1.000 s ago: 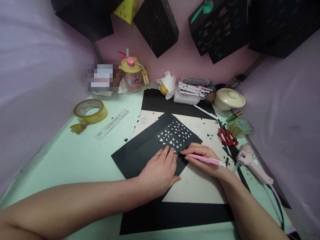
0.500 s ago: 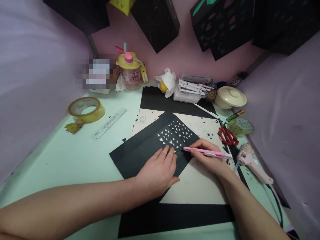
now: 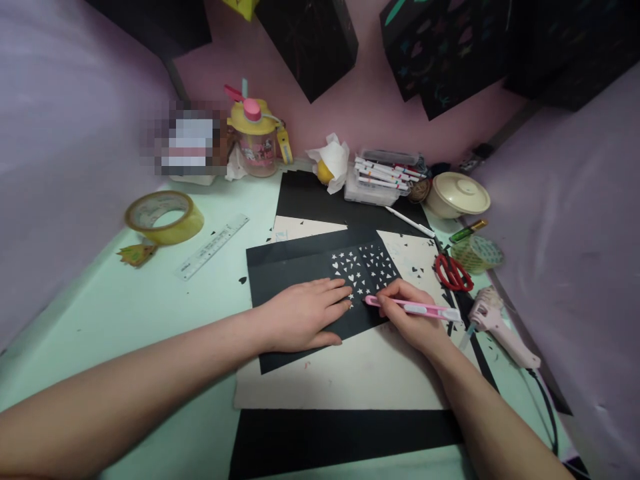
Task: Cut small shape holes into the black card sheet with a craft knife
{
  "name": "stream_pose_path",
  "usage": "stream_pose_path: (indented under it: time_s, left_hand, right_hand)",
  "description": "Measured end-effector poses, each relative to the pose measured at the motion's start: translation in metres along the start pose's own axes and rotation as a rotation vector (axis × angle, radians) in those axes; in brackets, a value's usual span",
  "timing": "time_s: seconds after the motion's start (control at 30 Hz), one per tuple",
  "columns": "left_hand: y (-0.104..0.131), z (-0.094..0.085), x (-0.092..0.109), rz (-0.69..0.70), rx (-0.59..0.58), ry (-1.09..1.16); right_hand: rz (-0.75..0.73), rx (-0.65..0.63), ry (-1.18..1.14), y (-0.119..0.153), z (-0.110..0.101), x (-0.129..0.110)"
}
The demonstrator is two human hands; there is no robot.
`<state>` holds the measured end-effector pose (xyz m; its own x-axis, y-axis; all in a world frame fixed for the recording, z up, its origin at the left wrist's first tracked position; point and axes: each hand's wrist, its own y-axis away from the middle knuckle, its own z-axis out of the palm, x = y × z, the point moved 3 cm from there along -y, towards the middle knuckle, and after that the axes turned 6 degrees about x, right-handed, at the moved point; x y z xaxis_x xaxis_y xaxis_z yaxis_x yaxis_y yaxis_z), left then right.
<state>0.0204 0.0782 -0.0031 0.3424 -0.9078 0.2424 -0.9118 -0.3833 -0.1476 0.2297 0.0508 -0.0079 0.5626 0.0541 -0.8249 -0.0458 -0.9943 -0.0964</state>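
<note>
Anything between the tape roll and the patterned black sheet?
Yes: in the head view, the ruler lies between the tape roll and the black sheet, plus small dark scraps, a heart-shaped one nearest the sheet.

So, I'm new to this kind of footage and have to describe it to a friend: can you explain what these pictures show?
There's no machine here: a person works with two bare hands. The view comes from a camera worn on their head, looking forward and down, so the arms enter from the bottom corners.

The left hand lies spread on a black sheet dotted with pale stars, hearts and triangles. The right hand holds a pink pen-like tool, its tip near those shapes; the tip is too small to identify. Under the sheet is a cream board.

To the left are a ruler and tape; to the right, red scissors and a glue gun. Behind stand a bottle and a bowl.
</note>
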Motion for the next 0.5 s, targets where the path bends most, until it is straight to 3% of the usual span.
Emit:
stream_pose_path:
  time_s: [0.5]
  left_hand:
    - [0.0011,-0.0010,0.0010,0.003,0.030,0.014]
  right_hand:
    - [-0.040,-0.023,0.026,0.0008,0.0017,-0.0028]
